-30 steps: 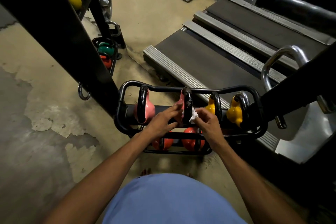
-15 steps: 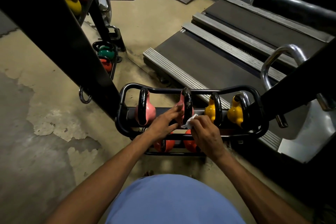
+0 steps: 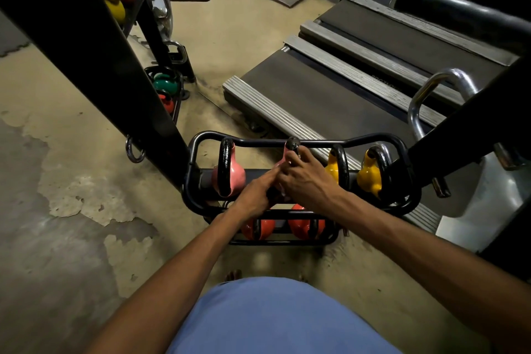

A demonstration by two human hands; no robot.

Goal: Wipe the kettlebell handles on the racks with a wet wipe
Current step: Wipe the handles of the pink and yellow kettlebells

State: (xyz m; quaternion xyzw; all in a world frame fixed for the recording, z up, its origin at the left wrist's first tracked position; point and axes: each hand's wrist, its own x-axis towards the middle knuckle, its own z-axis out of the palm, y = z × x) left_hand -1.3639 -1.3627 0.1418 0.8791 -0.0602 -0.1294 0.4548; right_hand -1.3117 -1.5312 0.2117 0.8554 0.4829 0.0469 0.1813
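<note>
Currently, right hand: my right hand (image 3: 307,181) is clenched over the black loop handle (image 3: 293,143) of the second pink round-bodied kettlebell (image 3: 283,164), with the fingers wrapped across it near the top.
Wet wipe: I judge it sits under that palm, but I cannot see it plainly.
Left hand: my left hand (image 3: 254,195) lies just beside the right, forefinger stretched flat against the pink body, gripping nothing that I can see.
Pinch risk: the handle's top sits close to the back rail of the black tubular steel rack (image 3: 258,138), so a hard upward stroke could jam my fingertips between the two.
Tip risk: a sideways tug could rock the bell into the yellow kettlebell (image 3: 332,171) next to it, since one finger is a weak brace.
Missed patch: the loop's underside is hidden from me and could be skipped.
Drop risk: a bell dragged off the front rail would land near what look like my toes (image 3: 233,275) on the worn concrete floor (image 3: 86,198).
Left to do: the first pink kettlebell (image 3: 232,178) and the orange-red kettlebells (image 3: 264,228) below show no sign either way.
</note>
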